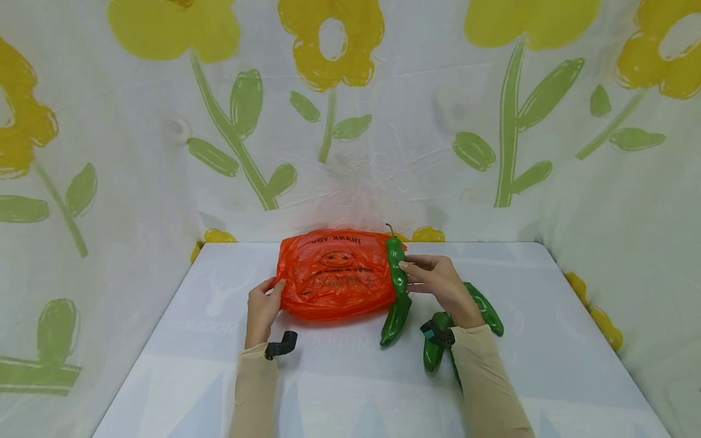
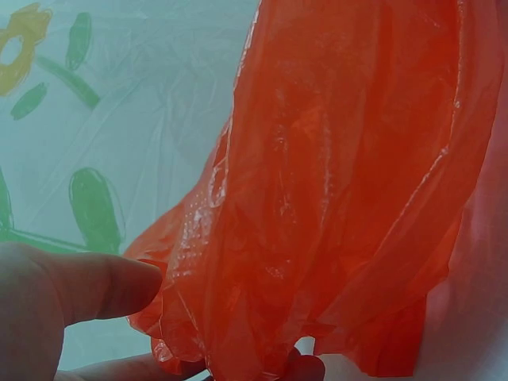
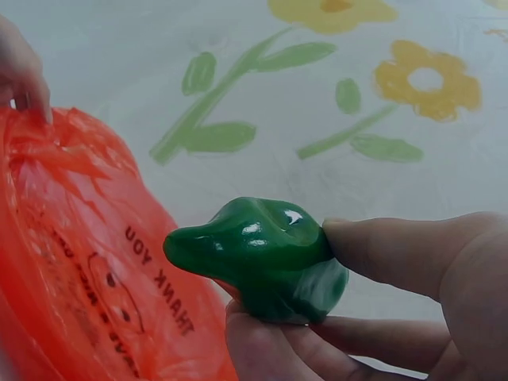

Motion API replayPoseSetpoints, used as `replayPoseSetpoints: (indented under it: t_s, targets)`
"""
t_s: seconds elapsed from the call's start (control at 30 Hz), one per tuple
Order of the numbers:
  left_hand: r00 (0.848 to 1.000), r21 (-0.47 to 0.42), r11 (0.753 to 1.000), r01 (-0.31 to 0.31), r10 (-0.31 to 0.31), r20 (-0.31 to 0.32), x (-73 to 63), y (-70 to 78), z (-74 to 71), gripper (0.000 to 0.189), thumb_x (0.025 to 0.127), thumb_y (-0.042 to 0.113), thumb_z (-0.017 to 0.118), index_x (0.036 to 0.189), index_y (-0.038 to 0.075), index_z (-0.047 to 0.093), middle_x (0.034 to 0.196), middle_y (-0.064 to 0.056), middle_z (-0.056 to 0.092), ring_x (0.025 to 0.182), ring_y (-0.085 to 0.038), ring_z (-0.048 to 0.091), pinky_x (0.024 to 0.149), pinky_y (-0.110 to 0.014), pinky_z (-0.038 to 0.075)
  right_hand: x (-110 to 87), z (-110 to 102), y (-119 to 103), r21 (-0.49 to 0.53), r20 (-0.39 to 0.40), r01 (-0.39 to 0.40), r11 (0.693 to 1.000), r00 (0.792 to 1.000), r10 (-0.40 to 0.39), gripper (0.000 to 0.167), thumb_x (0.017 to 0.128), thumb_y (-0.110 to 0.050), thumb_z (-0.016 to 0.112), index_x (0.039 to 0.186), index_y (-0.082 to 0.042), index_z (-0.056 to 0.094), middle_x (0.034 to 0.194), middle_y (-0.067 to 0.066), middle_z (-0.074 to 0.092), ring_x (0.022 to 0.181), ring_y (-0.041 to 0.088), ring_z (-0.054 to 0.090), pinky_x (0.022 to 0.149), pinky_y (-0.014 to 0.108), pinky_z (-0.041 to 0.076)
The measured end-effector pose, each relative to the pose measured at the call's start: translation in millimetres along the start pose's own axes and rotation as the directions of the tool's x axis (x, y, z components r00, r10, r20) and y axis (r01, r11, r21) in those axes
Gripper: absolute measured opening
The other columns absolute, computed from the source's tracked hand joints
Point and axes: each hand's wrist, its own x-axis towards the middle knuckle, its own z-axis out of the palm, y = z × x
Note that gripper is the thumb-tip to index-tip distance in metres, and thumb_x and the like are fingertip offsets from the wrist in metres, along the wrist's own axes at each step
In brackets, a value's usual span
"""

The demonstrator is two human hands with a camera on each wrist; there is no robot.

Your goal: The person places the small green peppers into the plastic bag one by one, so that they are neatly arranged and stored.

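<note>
A red plastic bag (image 1: 339,277) with dark printing is held up over the middle of the table. My left hand (image 1: 264,309) pinches its left edge; in the left wrist view the thumb (image 2: 119,284) presses the gathered plastic (image 2: 186,302). At the bag's right side, my right hand (image 1: 438,283) pinches a long green chili pepper (image 1: 397,267) between thumb and fingers, its thin stem pointing up. Seen from the right wrist, the pepper (image 3: 262,254) points tip-first at the camera. Just below it shows another green pepper (image 1: 395,322).
Several more green peppers (image 1: 484,309) lie on the white table (image 1: 350,389) beside and beneath my right wrist. A curtain with yellow flowers (image 1: 405,152) closes off the back and sides. Each wrist wears a small black camera (image 1: 282,345).
</note>
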Motion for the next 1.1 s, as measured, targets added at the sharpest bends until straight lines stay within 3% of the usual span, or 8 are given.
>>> replayPoseSetpoints:
  t_s: [0.17,0.5,0.83,1.1]
  targets:
    - [1.0,0.002,1.0,-0.004,0.004,0.005,-0.6,-1.3,-0.1,0.062,0.107,0.038,0.05,0.157,0.002,0.04,0.155,-0.021,0.049,0.123,-0.032,0.059,0.107,-0.043,0.055,8.5,16,-3,0.026,0.009,-0.009,1.0,1.0,0.009,0.058,0.1,-0.028,0.069,0.144,0.006,0.054,0.132,0.024,0.067,0.085,0.011,0.074,0.087,0.036,0.064]
    - [1.0,-0.005,1.0,-0.012,0.012,0.002,0.8,-2.4,0.6,0.063,0.107,0.038,0.05,0.157,0.002,0.041,0.153,-0.023,0.05,0.123,-0.033,0.059,0.107,-0.044,0.055,22.1,43,-8,0.044,0.004,-0.039,0.998,0.999,0.039,0.053,0.098,-0.026,0.072,0.14,0.004,0.06,0.127,0.019,0.07,0.086,0.013,0.074,0.088,0.036,0.064]
    - [1.0,-0.014,1.0,-0.002,0.002,0.008,-0.2,-0.8,0.5,0.064,0.107,0.039,0.05,0.158,0.002,0.039,0.154,-0.023,0.049,0.124,-0.034,0.059,0.11,-0.047,0.053,29.0,62,-11,0.051,0.003,-0.032,0.998,0.999,0.032,0.051,0.097,-0.028,0.073,0.137,0.002,0.063,0.127,0.021,0.071,0.084,0.015,0.076,0.098,0.051,0.059]
    - [1.0,-0.008,1.0,-0.006,0.006,0.009,-1.7,0.6,1.2,0.063,0.107,0.038,0.05,0.157,0.002,0.04,0.155,-0.023,0.048,0.125,-0.034,0.059,0.11,-0.048,0.053,36.0,81,-10,0.082,0.022,-0.041,0.996,0.999,0.039,0.049,0.096,-0.025,0.075,0.135,0.003,0.065,0.126,0.022,0.072,0.085,0.018,0.076,0.097,0.053,0.059]
